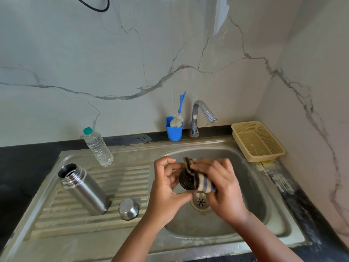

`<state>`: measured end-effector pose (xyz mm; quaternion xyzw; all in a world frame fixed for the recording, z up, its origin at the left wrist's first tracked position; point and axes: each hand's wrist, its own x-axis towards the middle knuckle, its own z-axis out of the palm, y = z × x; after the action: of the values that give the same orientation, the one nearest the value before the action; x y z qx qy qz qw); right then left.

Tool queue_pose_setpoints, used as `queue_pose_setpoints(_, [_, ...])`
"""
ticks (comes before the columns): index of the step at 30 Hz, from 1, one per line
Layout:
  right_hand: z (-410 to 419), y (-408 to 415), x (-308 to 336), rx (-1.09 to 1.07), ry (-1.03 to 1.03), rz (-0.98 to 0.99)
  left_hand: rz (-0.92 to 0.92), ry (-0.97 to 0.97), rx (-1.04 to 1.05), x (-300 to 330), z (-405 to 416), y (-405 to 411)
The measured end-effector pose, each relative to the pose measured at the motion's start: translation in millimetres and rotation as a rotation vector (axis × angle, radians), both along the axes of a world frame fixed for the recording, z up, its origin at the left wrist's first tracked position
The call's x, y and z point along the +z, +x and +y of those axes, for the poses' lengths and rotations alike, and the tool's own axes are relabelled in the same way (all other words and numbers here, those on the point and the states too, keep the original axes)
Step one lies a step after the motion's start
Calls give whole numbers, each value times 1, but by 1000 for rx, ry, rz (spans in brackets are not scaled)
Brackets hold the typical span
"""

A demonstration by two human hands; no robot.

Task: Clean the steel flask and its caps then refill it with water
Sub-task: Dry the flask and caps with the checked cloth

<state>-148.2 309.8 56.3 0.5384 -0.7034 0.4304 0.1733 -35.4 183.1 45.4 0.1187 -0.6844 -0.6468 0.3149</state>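
Observation:
The open steel flask [83, 188] stands on the ribbed drainboard at the left, its mouth uncovered. Beside it a domed steel outer cap [128, 208] rests upside down on the ribs. Over the sink basin [251, 186] my left hand [166, 188] holds a round black inner cap [186, 179]. My right hand [224, 190] presses a striped blue-and-cream cloth [203, 183] against that cap. The cloth covers part of the cap's right side.
A clear plastic water bottle [98, 147] with a green lid stands behind the flask. A blue cup with a bottle brush [174, 127] sits by the closed chrome tap [200, 116]. A yellow mesh basket [257, 141] lies at the back right. The drain [200, 202] shows below my hands.

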Motion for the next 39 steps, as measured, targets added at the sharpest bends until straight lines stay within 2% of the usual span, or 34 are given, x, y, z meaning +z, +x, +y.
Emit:
queue_pose_setpoints(3, [0,7,-9,12,-93,-267,99,343,-28,6,-1,2])
queue_pose_setpoints(5, [2,16,-16,42,-110,-309,117,533,-34,7,-1,2])
queue_pose_setpoints(8, [6,24,-21,26,-103,-203,80,691,-92,4,4,2])
queue_pose_setpoints(10, [10,23,-22,47,-39,23,49,765,-92,2,4,3])
queue_pose_setpoints(12, [11,22,-25,81,46,219,36,797,-85,1,0,4])
queue_pose_setpoints(16, [5,19,-18,8,4,133,1,759,-118,7,-6,3])
queue_pose_setpoints(21, [0,23,-10,-79,-25,154,-105,598,-117,7,-18,3])
queue_pose_setpoints(25, [0,14,3,-158,13,137,-149,584,-206,-1,-17,6])
queue_pose_setpoints(27, [-2,5,0,-162,37,-90,-126,599,-217,1,-12,6])
queue_pose_setpoints(30, [-8,5,-3,-51,-37,-795,-82,561,-179,7,-4,4])
queue_pose_setpoints(31, [-9,9,-2,-10,-94,-1026,-84,497,-147,7,-2,2])
queue_pose_setpoints(33, [-10,17,-2,5,-171,-1341,-96,293,-39,3,2,0])
queue_pose_setpoints(35, [-11,21,-2,-5,-190,-1542,-91,-38,97,-7,5,-3])
queue_pose_setpoints(37, [-13,22,-1,2,-194,-1657,-105,-387,179,-18,5,-4])
queue_pose_setpoints(39, [-14,22,0,-16,-175,-1671,-128,-538,208,-23,5,-3])
